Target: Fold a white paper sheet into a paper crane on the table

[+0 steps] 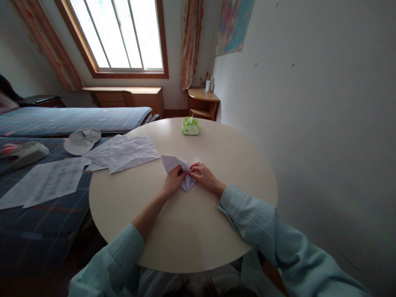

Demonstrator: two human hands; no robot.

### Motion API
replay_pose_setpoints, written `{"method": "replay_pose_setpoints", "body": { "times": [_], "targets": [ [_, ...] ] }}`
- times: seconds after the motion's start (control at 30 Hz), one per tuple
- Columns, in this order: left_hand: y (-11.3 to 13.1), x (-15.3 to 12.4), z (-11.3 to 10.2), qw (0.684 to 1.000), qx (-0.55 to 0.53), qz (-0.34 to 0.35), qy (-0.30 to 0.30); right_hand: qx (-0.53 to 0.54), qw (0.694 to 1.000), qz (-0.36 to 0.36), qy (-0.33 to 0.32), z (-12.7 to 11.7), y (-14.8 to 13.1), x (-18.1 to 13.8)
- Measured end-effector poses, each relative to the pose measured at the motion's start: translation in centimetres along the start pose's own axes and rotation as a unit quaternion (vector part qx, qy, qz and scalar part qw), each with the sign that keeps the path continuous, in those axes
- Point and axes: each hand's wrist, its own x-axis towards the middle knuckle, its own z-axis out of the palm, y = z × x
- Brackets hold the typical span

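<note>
Folded white paper [187, 181] on round table [182, 231], pointed end toward person. Left hand [173, 181] grips paper at left, thumb and fingers pinched together. Right hand [204, 176] pinches right side, fingertips near left hand's. Creased sheets [133, 152] at table's left edge, overhanging toward bed [40, 231]. Green-and-white tissue pack [191, 127] beyond hands, near far edge.

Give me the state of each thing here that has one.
Paper: partly folded
Left hand: closed on the paper
Right hand: pinching the paper
White sheets: creased, opened out
Green pack: apparently opened, tip sticking up
Curtains: drawn aside
Window: open or shut, cannot tell
</note>
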Motion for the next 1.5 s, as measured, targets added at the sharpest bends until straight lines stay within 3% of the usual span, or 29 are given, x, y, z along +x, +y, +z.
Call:
{"method": "replay_pose_setpoints", "body": {
  "times": [0.27, 0.53, 0.7, 0.87, 1.07, 1.23, 1.5],
  "targets": [
    [0.4, -0.1, -1.1, 0.996, 0.013, 0.048, -0.072, -0.079, 0.997, -0.019, 0.013, -0.2, 0.0, -0.4],
    [0.2, -0.1, -1.6, 0.956, 0.245, 0.146, -0.067, -0.100, 0.995, -0.015, -0.007, -0.5, 0.0, -0.3],
    [0.7, -0.4, -1.8, 0.948, 0.284, 0.128, -0.071, -0.064, 0.998, -0.021, -0.021, -1.1, -0.3, -0.5],
    [0.8, -0.6, -2.4, 0.954, 0.257, 0.124, -0.086, -0.037, 0.996, -0.052, -0.066, -1.6, -0.2, -0.6],
    [0.5, -0.8, -2.5, 0.961, 0.221, 0.125, -0.107, -0.041, 0.995, -0.074, -0.052, -1.3, 0.0, -0.6],
    [0.7, -0.8, -2.1, 0.958, 0.247, 0.122, -0.084, -0.034, 0.996, -0.071, -0.049, -1.2, 0.1, -0.6],
    [1.0, -0.9, -1.1, 0.951, 0.290, 0.105, -0.035, -0.006, 1.000, 0.020, 0.000, -1.4, -0.7, -0.4]
  ]
}}
